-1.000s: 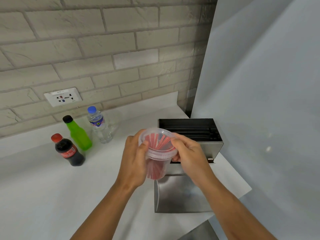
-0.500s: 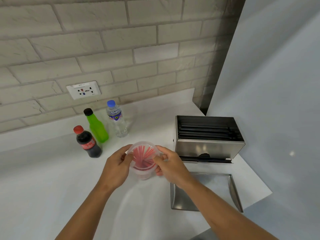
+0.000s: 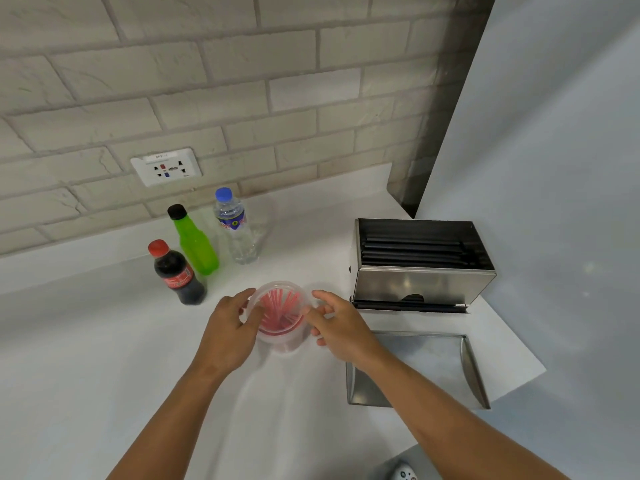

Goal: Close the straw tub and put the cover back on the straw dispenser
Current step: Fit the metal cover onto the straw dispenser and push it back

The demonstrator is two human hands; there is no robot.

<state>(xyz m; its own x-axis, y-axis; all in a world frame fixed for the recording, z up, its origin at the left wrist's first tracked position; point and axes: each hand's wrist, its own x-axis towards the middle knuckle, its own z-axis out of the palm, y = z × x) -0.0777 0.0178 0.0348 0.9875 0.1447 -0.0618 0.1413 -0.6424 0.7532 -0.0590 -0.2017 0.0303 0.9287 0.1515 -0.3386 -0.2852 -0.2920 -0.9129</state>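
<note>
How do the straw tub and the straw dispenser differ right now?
The straw tub is round, clear plastic, holding red straws; the straw dispenser is a boxy steel bin of black straws. The tub sits between both hands, while the dispenser stands untouched and coverless. Both stand on the white counter.

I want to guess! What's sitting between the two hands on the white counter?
The clear straw tub with red straws inside sits between the left hand and right hand, seen from the head camera.
</note>
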